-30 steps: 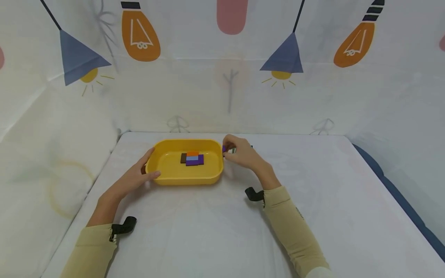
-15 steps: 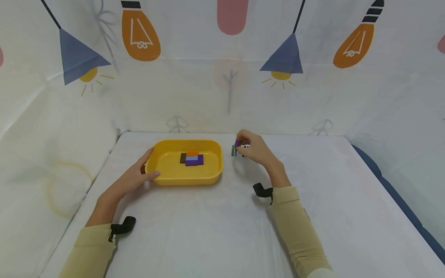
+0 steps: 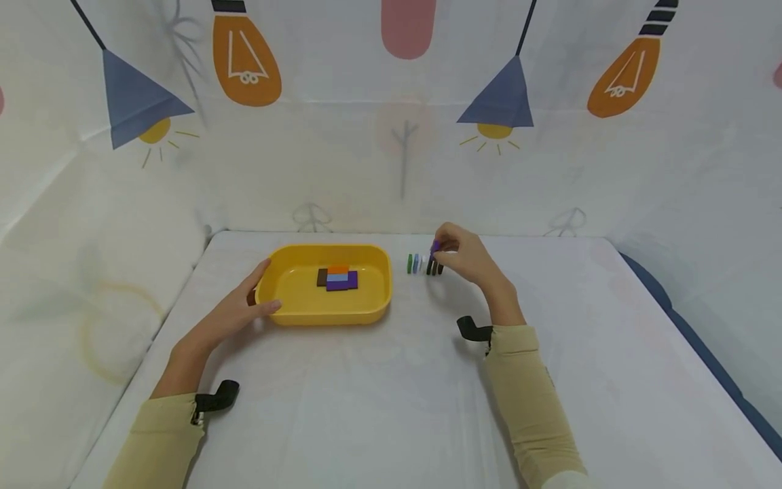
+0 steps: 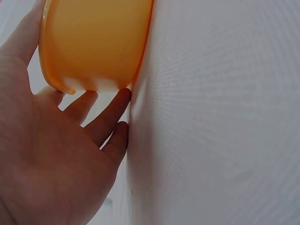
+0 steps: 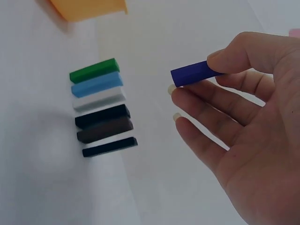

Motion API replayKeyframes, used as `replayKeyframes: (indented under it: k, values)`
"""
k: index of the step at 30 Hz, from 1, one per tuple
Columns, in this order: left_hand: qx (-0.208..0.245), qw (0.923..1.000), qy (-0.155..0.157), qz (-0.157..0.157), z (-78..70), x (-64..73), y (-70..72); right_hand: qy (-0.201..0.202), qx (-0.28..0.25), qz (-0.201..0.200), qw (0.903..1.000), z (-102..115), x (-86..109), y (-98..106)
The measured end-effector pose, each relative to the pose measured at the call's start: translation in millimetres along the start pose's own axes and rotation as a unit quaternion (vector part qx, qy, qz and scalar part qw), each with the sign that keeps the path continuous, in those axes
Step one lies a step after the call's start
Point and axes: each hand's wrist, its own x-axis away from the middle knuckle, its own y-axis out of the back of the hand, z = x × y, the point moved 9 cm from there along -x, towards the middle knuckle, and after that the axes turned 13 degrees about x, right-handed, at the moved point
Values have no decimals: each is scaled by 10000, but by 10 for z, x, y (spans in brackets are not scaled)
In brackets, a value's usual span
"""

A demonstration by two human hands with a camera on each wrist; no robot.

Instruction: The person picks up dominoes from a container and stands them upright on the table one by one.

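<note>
My left hand [image 3: 235, 312] grips the left end of a shallow yellow tray [image 3: 330, 317], thumb at the near rim. In the left wrist view its fingertips touch the tray's outer wall [image 4: 93, 51]. Between thumb and fingers of my right hand [image 3: 467, 255] is a short purple stick [image 5: 192, 74], pinched at one end and held above the table. Below it lies a row of similar sticks: green [image 5: 95, 71], light blue [image 5: 97, 85], white [image 5: 99, 99], black [image 5: 102, 117], brown [image 5: 105, 131] and another dark one [image 5: 110, 147].
Inside the tray, orange [image 3: 338, 269], light blue [image 3: 337, 278], purple [image 3: 339, 286] and dark brown [image 3: 322, 277] pieces lie close together. A white cloth covers the table [image 3: 342, 407]. Behind its far edge hangs a printed white curtain [image 3: 342, 163].
My right hand has moved right with the purple stick, from the tray's right end to over the row of sticks, uncovering the row's left part. The left hand and tray have stayed put.
</note>
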Motion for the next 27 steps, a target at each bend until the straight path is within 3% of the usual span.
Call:
replayKeyframes:
  k: [27]
  values:
    - [-6, 10000, -36, -5, 22, -11, -9, -782, 647, -33, 9948, -487, 77, 111]
